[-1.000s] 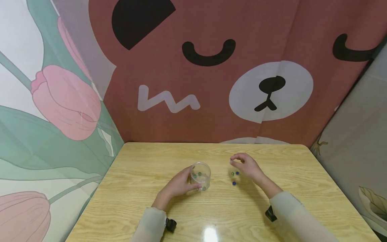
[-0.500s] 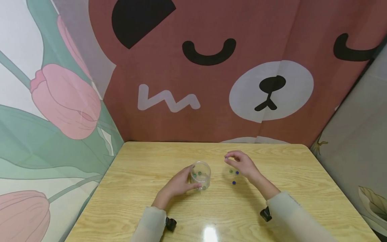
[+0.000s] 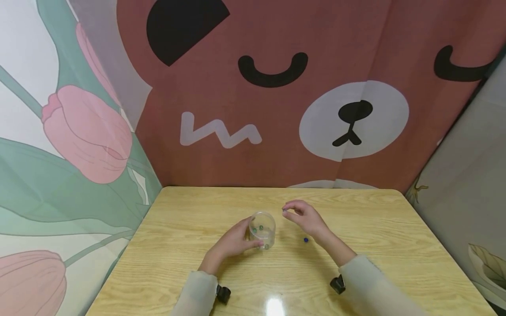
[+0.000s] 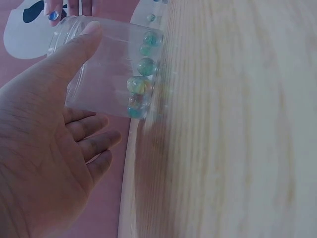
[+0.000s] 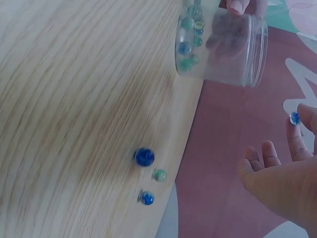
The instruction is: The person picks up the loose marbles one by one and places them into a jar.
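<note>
A clear plastic jar (image 3: 265,235) stands on the table, and my left hand (image 3: 235,239) grips it round the side. Through its wall several green, blue and clear marbles (image 4: 146,66) show at the bottom. My right hand (image 3: 309,219) is raised above the table to the right of the jar, pinching a blue marble (image 5: 294,118) between thumb and fingertip. In the right wrist view, a dark blue marble (image 5: 144,156), a green marble (image 5: 159,175) and a smaller-looking blue marble (image 5: 147,198) lie on the table below that hand.
The wood-grain table (image 3: 221,202) reaches back to a brown bear-print cloth (image 3: 276,158). A tulip-print cloth (image 3: 87,131) hangs along the left side. Each wrist wears a small black camera, such as the left camera (image 3: 223,294).
My right hand has moved left towards the jar with the blue marble pinched in it, now covering two of the loose marbles in the head view. The left hand and jar stay put.
</note>
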A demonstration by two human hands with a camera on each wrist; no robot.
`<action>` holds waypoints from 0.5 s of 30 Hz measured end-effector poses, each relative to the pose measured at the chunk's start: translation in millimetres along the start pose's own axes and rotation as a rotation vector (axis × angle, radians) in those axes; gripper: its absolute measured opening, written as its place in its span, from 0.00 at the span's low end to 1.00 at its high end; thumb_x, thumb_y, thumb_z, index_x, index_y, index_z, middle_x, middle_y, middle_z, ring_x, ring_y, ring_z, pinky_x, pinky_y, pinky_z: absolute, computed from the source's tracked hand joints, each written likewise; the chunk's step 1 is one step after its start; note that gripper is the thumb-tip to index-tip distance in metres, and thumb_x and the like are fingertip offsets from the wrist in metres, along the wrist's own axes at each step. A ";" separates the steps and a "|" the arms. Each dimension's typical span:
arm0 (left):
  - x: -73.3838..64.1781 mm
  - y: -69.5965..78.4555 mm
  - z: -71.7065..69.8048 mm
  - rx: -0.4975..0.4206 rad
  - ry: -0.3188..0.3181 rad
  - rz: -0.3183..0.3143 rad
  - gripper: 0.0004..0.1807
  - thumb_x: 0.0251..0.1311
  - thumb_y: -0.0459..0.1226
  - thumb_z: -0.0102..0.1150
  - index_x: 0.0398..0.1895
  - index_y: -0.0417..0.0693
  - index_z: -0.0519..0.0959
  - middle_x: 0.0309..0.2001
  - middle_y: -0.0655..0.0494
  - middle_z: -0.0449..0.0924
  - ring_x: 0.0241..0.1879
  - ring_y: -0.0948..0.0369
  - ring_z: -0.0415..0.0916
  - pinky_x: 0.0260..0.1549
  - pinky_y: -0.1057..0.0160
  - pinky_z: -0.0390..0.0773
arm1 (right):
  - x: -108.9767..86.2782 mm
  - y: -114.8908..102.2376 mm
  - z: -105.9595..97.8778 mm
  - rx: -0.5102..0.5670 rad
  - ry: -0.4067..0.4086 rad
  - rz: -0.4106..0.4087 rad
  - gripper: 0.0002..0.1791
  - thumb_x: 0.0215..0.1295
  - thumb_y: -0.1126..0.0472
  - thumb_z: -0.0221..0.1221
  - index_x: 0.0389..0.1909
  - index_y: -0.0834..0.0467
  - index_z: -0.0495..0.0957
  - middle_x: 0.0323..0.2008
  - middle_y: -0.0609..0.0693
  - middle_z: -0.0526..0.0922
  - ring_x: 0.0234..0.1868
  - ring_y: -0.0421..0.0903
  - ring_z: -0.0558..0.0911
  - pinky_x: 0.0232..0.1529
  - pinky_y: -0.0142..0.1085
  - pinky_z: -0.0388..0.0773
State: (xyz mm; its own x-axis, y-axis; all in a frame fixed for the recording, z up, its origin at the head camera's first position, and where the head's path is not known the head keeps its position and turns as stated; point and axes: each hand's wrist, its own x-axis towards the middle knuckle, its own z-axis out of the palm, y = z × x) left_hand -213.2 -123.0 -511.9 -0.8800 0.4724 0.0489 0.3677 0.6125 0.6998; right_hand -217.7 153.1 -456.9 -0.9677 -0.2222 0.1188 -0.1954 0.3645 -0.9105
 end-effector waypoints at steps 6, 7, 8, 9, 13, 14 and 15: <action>1.4 -1.6 0.4 -0.005 -0.004 0.013 0.51 0.58 0.60 0.68 0.80 0.53 0.56 0.72 0.50 0.69 0.73 0.51 0.63 0.70 0.42 0.63 | -3.5 -12.1 12.2 0.013 -0.010 -0.027 0.12 0.70 0.60 0.64 0.50 0.62 0.83 0.63 0.62 0.75 0.68 0.62 0.70 0.73 0.57 0.62; 1.4 -1.7 0.4 -0.005 -0.006 0.013 0.51 0.58 0.60 0.68 0.80 0.53 0.56 0.71 0.51 0.69 0.72 0.51 0.64 0.70 0.42 0.64 | -3.3 -12.6 14.6 0.015 -0.012 -0.027 0.12 0.70 0.61 0.64 0.50 0.62 0.83 0.63 0.62 0.75 0.68 0.62 0.70 0.73 0.57 0.62; 1.8 -2.0 0.5 -0.005 -0.007 0.016 0.51 0.58 0.60 0.68 0.80 0.53 0.56 0.71 0.51 0.70 0.72 0.51 0.64 0.70 0.42 0.64 | -2.9 -11.4 16.7 0.016 -0.014 -0.032 0.12 0.70 0.60 0.64 0.49 0.62 0.83 0.62 0.61 0.75 0.68 0.62 0.70 0.73 0.56 0.62; 1.9 -2.1 0.4 -0.005 -0.008 0.018 0.51 0.59 0.60 0.68 0.80 0.53 0.56 0.71 0.51 0.70 0.72 0.51 0.65 0.70 0.42 0.64 | -0.7 -6.1 19.6 0.017 -0.016 -0.038 0.12 0.70 0.60 0.64 0.49 0.62 0.83 0.62 0.61 0.75 0.68 0.61 0.70 0.73 0.56 0.62; 0.9 -0.7 -0.1 -0.001 -0.011 0.017 0.51 0.60 0.59 0.68 0.81 0.53 0.56 0.72 0.50 0.68 0.72 0.50 0.64 0.70 0.41 0.64 | 1.1 -2.0 30.3 0.040 -0.043 -0.036 0.12 0.69 0.59 0.65 0.48 0.60 0.84 0.62 0.60 0.75 0.68 0.60 0.70 0.74 0.55 0.61; 0.7 -0.3 -0.2 0.001 -0.011 0.016 0.51 0.60 0.58 0.68 0.81 0.53 0.56 0.73 0.49 0.67 0.73 0.50 0.63 0.70 0.41 0.63 | 1.0 -1.8 32.8 0.040 -0.052 -0.037 0.12 0.69 0.59 0.65 0.48 0.60 0.84 0.62 0.59 0.75 0.68 0.59 0.70 0.74 0.55 0.61; 0.5 0.1 -0.2 0.003 -0.012 0.016 0.50 0.60 0.58 0.68 0.81 0.53 0.55 0.73 0.49 0.67 0.73 0.50 0.63 0.70 0.41 0.63 | 1.2 -1.8 35.4 0.039 -0.062 -0.038 0.11 0.69 0.58 0.65 0.48 0.59 0.85 0.63 0.59 0.75 0.68 0.59 0.70 0.74 0.56 0.60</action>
State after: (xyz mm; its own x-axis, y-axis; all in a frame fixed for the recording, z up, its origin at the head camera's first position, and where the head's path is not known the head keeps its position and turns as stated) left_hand -213.7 -122.8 -511.6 -0.8704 0.4896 0.0510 0.3821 0.6067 0.6970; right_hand -212.9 120.2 -469.2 -0.9478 -0.2913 0.1294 -0.2240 0.3198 -0.9206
